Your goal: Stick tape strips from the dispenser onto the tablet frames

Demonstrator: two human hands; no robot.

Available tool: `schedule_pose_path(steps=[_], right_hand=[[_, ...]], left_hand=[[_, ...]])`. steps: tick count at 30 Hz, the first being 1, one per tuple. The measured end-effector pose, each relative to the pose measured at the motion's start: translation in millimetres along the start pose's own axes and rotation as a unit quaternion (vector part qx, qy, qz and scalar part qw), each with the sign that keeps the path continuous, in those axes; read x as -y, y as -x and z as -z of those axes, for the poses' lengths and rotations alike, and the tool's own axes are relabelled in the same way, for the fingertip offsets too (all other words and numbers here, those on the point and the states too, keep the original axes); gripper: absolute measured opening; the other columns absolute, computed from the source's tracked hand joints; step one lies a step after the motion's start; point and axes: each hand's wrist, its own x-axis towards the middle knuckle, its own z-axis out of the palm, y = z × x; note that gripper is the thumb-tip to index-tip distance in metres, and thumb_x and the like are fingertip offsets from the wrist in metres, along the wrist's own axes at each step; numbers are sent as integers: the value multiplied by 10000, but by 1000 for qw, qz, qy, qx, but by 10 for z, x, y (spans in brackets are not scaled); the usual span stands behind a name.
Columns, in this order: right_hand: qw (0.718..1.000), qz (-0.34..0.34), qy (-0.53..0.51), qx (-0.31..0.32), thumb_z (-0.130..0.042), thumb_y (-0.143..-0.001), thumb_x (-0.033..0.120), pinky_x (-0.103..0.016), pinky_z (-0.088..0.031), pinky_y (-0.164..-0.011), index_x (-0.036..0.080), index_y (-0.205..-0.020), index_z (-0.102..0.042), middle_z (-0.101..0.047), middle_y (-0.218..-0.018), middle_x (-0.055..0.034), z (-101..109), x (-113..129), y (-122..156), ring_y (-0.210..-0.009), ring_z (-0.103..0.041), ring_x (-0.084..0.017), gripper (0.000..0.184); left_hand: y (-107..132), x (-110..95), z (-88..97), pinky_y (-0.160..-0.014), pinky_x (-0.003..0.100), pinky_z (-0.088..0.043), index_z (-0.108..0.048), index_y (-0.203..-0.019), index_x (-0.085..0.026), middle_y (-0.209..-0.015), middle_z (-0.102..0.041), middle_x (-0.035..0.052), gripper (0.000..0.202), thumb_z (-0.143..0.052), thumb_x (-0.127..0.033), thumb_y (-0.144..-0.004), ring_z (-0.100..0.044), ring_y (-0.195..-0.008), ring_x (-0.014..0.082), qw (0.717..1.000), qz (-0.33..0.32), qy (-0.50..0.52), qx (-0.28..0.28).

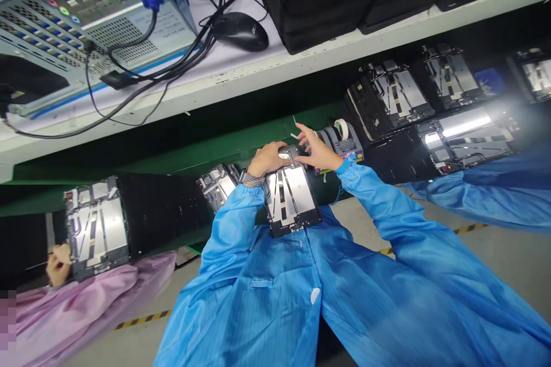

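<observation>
An opened tablet-like unit [302, 189] with silver battery packs, dark flex strips and a black frame lies in front of me. My left hand [267, 159] lies across its far left edge, fingers stretched to the right and tips partly hidden. A small white patch [284, 155] shows beside those fingers. My right hand [317, 150] is at the unit's far right corner, fingers apart and thumb reaching towards the unit. Thin white strips [295, 136] show by its fingertips; whether they touch is unclear. Just beyond stands a tape dispenser [350, 140] with a white roll.
A similar unit [217, 185] lies left of my arm. Co-workers' sleeves, pink [103, 304] and blue [469, 198], flank me beside more opened units [101, 223]. Overhead, a shelf [327, 49] carries a computer case [99, 17], cables and a mouse [241, 31].
</observation>
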Motion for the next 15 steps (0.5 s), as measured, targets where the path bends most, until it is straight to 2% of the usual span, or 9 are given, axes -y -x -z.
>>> schedule_pose_path(steps=[2,3,6,9,15], right_hand=[[999,-12,-44,-21,-706,-850,313,-366,-571,-804,268,-1607,-244,-582,-1223,-93,63,16,-2,-973,-620,-214,889],[998,-14,-62,-11,-691,-864,302,-333,-561,-770,258,-1587,-270,-613,-1140,-67,103,37,-11,-904,-625,-190,837],[992,-9,-73,107,-681,-867,247,-266,-518,-689,229,-1530,-339,-648,-923,4,182,140,-58,-746,-607,-145,746],[982,-7,-14,188,-673,-846,163,-234,-473,-640,213,-1510,-358,-652,-832,33,151,249,-123,-668,-587,-129,736],[974,-8,119,193,-629,-823,52,-249,-442,-658,194,-1549,-314,-676,-794,24,25,359,-217,-691,-605,-162,804]], left_hand=[[-16,10,21,-990,379,-500,-658,-1346,-278,-1369,-677,74,610,-786,-490,-789,-633,-1228,307,1000,3,8,6],[-22,9,32,-981,376,-504,-661,-1338,-276,-1360,-681,74,605,-788,-483,-783,-636,-1220,306,1000,5,10,10],[-31,1,52,-974,377,-506,-660,-1331,-266,-1359,-677,81,612,-797,-467,-770,-643,-1207,307,1000,11,14,17],[-32,8,46,-983,382,-502,-659,-1323,-269,-1340,-684,78,607,-802,-461,-765,-647,-1201,307,1000,9,20,13],[-11,35,17,-995,406,-498,-660,-1309,-282,-1315,-697,73,575,-791,-455,-777,-643,-1206,315,1000,-4,25,2]])
